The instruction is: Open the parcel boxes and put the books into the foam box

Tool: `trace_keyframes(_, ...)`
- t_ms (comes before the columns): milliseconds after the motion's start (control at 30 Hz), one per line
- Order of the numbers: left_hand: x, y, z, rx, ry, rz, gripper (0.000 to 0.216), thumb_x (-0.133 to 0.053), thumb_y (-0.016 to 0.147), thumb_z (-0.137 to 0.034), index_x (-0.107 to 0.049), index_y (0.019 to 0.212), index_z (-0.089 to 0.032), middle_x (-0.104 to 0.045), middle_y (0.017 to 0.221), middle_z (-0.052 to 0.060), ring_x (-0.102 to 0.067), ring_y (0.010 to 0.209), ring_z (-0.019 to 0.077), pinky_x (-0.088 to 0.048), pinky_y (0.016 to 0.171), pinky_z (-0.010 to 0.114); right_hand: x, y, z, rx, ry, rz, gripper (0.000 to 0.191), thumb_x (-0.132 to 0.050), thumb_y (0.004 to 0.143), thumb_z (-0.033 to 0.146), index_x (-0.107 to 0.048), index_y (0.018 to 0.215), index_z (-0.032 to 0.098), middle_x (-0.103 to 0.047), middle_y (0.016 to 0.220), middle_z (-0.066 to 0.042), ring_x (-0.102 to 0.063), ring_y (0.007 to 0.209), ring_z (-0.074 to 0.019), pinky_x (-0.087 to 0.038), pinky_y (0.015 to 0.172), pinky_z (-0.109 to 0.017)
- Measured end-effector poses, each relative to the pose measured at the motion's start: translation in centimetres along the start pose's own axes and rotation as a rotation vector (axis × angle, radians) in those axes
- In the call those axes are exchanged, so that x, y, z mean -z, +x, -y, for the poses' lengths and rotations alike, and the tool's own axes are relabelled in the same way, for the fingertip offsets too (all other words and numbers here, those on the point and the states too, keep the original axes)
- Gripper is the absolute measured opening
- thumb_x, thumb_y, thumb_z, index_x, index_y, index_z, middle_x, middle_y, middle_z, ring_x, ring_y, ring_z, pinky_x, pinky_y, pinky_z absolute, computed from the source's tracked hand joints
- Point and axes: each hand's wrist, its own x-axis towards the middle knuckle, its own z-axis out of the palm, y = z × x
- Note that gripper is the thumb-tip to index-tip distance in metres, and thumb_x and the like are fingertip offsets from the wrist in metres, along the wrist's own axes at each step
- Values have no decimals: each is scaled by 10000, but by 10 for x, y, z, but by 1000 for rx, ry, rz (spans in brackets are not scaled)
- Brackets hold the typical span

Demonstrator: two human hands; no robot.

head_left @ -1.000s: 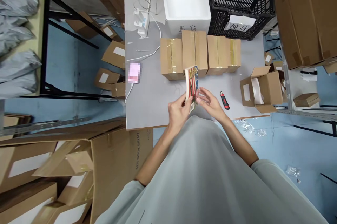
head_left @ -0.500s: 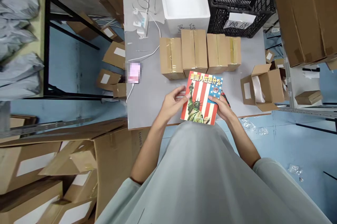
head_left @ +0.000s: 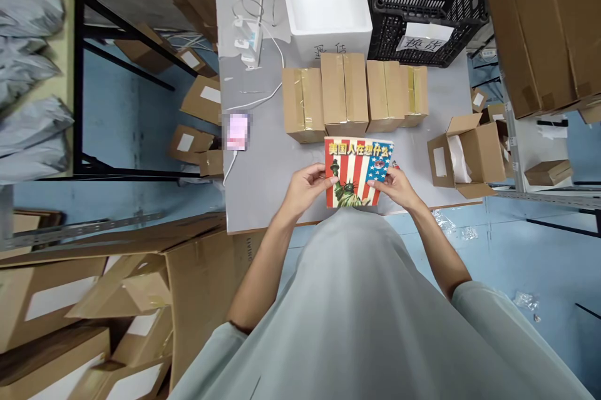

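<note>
Between my hands is a book (head_left: pixel 354 171), its cover showing red and white stripes, a starry blue patch, a green statue and yellow Chinese lettering. My left hand (head_left: pixel 307 186) grips its left edge, thumb on the cover and fingers behind. On the opposite edge, my right hand (head_left: pixel 395 187) pinches it the same way. The book is tilted, its top edge farther from me, above the near side of the grey table (head_left: pixel 263 181). A small red and dark item, partly hidden, shows behind the book near my right fingers. Just beyond stand several taped cardboard boxes (head_left: pixel 345 93).
A white bin (head_left: pixel 328 5) and a black crate (head_left: pixel 427 18) stand at the back. A phone (head_left: pixel 237 131) and power strip (head_left: pixel 251 43) lie on the left. An opened carton (head_left: pixel 488 149) is at the right edge; a large box of parcels (head_left: pixel 201 275) sits lower left.
The book has turned straighter and tipped, so its cover looks shorter. My left fingers have closed on its left edge, and my right hand has shifted slightly.
</note>
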Motion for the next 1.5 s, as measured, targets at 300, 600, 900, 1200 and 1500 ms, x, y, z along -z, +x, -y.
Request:
trace_keyframes(300,3,-10,16,-713,515,-185,215,-699,1060,-283,-870,939,-332,-859,1064,26,-759,1237,267,-620,1099,542,-3,-11,0,574,-557,-180,274,-683,1099,501,-863,1292,428,-821,1403,-13,-631,1529,-322,-524,1279,-615)
trace_keyframes(600,4,-21,8,-681,500,-258,146,-763,1034,-392,-864,1059,-289,-852,1051,51,-779,1075,253,-634,996,448,-8,-19,3,510,-469,-250,301,-711,1071,550,-878,1186,327,-869,1240,-66,-786,1298,-333,-632,1134,-538)
trace_keyframes(900,0,1,10,145,-50,-191,697,-896,771,-784,-831,1121,-185,-847,1020,97,-778,845,240,-643,706,331,-22,21,7,-118,132,-162,688,-946,734,762,-806,1148,231,-875,1115,-95,-825,1078,-308,-680,934,-424)
trace_keyframes(1200,23,16,11,148,-217,-229,718,-947,764,-681,-792,1264,-190,-849,1232,131,-827,1075,323,-699,917,432,-47,18,18,-276,218,81,769,-972,766,605,-692,1407,284,-881,1076,-47,-850,808,-263,-678,618,-327)
trace_keyframes(1500,67,63,-14,22,-156,-67,847,-917,821,-630,-669,1504,-194,-746,1485,175,-790,1252,364,-692,1020,464,-85,69,39,-182,390,-102,609,-974,804,529,-714,1295,280,-841,1249,-85,-867,949,-282,-756,919,-461)
